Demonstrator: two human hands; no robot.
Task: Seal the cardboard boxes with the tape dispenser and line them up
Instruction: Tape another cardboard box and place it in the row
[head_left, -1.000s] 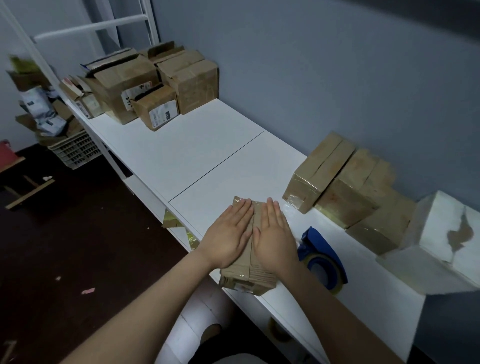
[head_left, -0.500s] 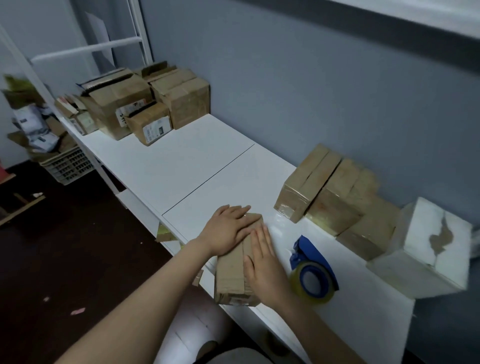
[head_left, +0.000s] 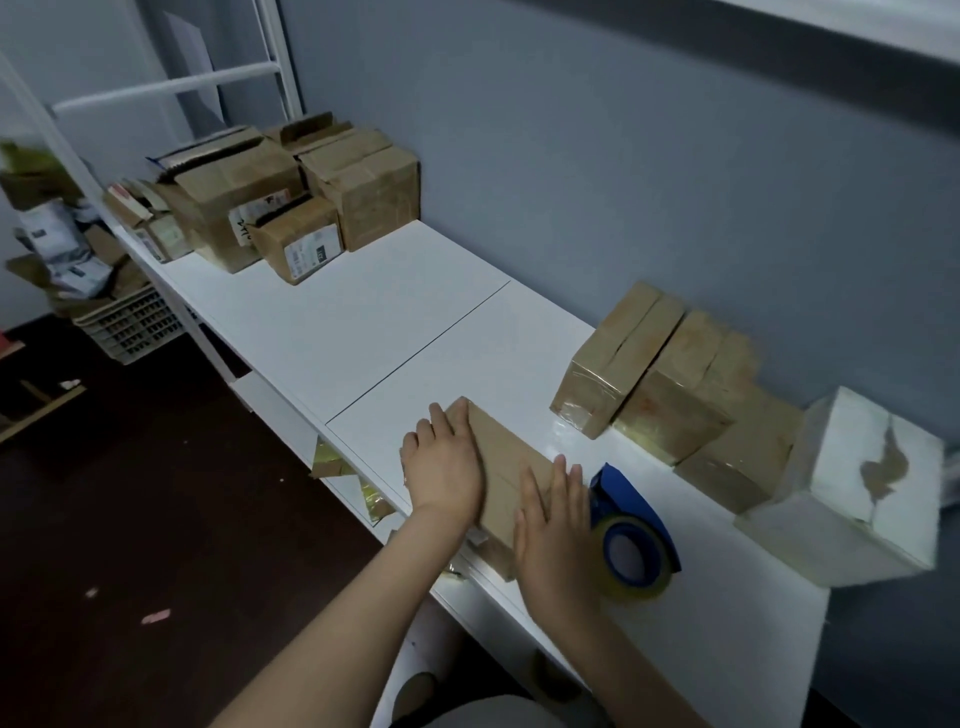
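A small brown cardboard box (head_left: 506, 462) lies at the front edge of the white table (head_left: 363, 332). My left hand (head_left: 441, 467) rests on its left side with the fingers laid over the far corner. My right hand (head_left: 556, 525) presses flat on its near right end, fingers straight. A blue tape dispenser (head_left: 631, 540) with a yellowish roll lies on the table just right of my right hand, untouched. A row of taped brown boxes (head_left: 670, 384) stands against the wall, ending in a white box (head_left: 857, 488).
A pile of assorted cardboard boxes (head_left: 291, 202) crowds the far left end of the table. A white metal frame (head_left: 171, 88) rises behind them. A plastic crate (head_left: 130, 325) and packaging sit on the dark floor at left. Scraps of tape (head_left: 332, 462) hang under the table edge.
The box has turned so that its far end points left and back. My left hand slid to its left side, and my right hand moved to its near right end.
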